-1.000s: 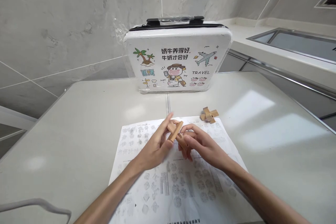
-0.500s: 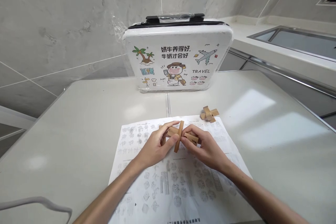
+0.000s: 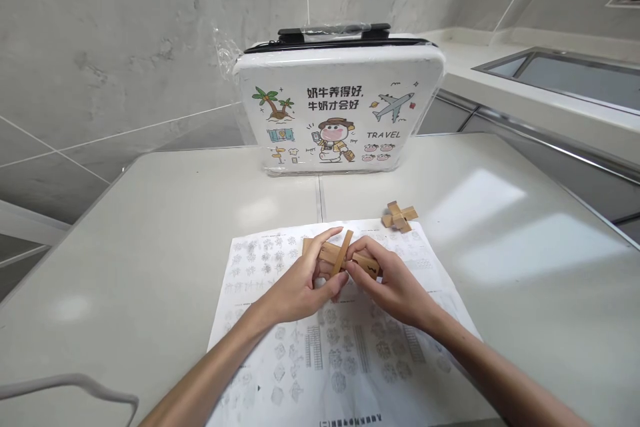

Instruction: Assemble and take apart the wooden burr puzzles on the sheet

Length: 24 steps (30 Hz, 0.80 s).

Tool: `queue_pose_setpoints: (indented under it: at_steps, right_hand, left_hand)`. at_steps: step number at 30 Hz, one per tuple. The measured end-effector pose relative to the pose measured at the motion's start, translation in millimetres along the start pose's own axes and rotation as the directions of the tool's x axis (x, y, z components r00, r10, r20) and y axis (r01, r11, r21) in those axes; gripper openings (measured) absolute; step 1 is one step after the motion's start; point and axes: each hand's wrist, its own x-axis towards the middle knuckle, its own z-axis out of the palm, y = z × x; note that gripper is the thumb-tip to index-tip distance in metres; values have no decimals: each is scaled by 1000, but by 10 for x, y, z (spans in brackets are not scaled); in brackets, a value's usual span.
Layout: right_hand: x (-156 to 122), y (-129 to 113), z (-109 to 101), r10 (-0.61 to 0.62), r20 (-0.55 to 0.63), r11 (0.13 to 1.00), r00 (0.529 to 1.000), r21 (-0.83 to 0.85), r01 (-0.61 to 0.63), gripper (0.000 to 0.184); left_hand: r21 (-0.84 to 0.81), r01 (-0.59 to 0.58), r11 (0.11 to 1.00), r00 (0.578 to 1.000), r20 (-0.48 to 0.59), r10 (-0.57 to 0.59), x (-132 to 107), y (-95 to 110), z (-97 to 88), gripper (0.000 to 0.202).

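Observation:
Both my hands hold a small wooden puzzle [image 3: 338, 255] of crossed notched bars just above a printed instruction sheet [image 3: 345, 340]. My left hand [image 3: 300, 283] pinches the left end and the upright bar between thumb and fingers. On the right, my right hand [image 3: 390, 280] grips the other end of the horizontal bar. A second, assembled wooden cross puzzle [image 3: 399, 217] lies on the table beyond the sheet's far right corner, untouched.
A white carry case [image 3: 340, 107] with cartoon prints and the word TRAVEL stands upright at the table's far edge against the wall. A counter with a sunken sink [image 3: 565, 77] runs along the right. A thin grey cable [image 3: 75, 390] curls at the near left.
A second ago my fingers were spread with a single bar between them. Both hands have since closed on the crossed bars, and the upright bar has tilted slightly.

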Motion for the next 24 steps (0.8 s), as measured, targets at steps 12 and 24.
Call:
queue_pose_setpoints:
  at_steps: [12,24]
  right_hand:
    - [-21,57,96,-64,-38,997,997,-48,62,12]
    - [-45,56,192,-71,-16,997,997,15,71,12]
  left_hand:
    - [-110,-46,993,986,-164,27,57,-38,147,57]
    - [-183,-102,978,966,-254,53,9,11,295,43]
